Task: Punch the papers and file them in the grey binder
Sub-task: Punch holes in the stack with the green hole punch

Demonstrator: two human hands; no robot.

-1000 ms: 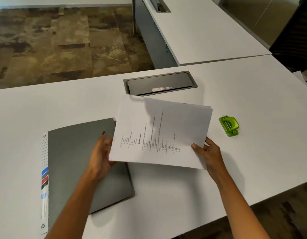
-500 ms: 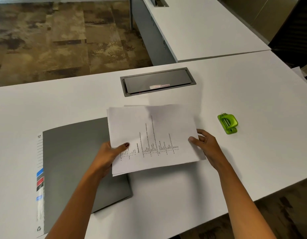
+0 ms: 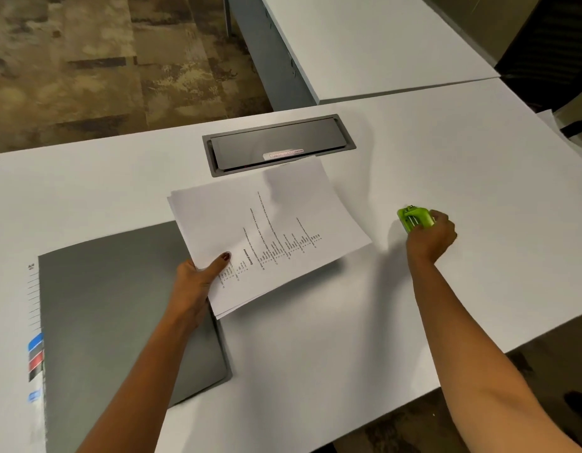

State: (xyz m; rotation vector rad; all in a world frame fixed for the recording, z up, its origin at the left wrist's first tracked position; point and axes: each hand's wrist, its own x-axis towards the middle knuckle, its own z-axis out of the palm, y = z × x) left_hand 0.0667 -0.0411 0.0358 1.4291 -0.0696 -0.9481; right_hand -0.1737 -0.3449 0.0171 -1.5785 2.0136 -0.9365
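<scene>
punching not yet begun: left hand point(image 3: 198, 282) pinches papers point(image 3: 266, 237) over closed binder point(image 3: 119, 308), right hand point(image 3: 430, 238) grasps punch point(image 3: 414, 219); punching and filing remain.

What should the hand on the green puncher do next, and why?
Probably lift the green punch and bring it to the papers. The right hand is already closed on it, the left hand holds the stack, and the grey binder is shut.
</scene>
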